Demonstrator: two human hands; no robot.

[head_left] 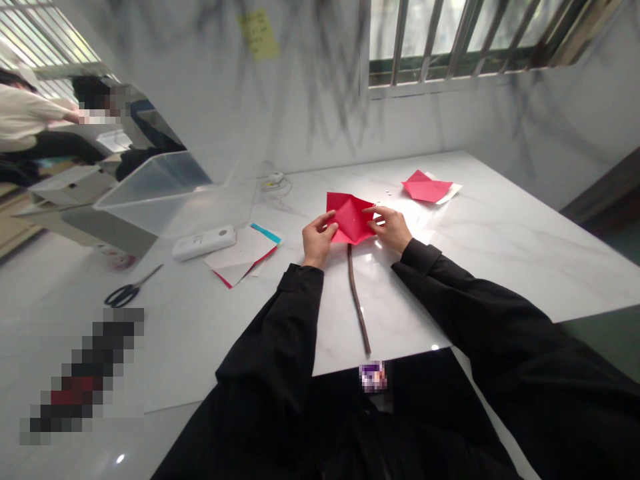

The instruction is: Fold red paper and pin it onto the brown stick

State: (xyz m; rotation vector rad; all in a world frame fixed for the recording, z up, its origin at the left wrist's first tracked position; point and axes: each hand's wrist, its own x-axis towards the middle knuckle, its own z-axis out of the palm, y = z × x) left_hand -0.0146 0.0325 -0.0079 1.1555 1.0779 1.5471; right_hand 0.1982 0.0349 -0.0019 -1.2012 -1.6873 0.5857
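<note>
A creased sheet of red paper [351, 217] is spread between my two hands above the white table. My left hand [318, 239] pinches its left side between thumb and fingers. At the right edge my right hand [391, 229] grips the paper with thumb and fingertips. Fold lines form a diamond shape in the sheet's middle. Below it a thin brown stick [357, 300] lies on the table, pointing towards me, its far end meeting or passing under the paper.
Another folded red paper [427, 187] lies at the back right on white paper. To the left are stacked paper sheets [240, 257], a white oblong case [205, 243], scissors [131, 288] and a clear plastic bin [165, 190]. A cable [275, 181] lies near the wall. Other people sit at far left.
</note>
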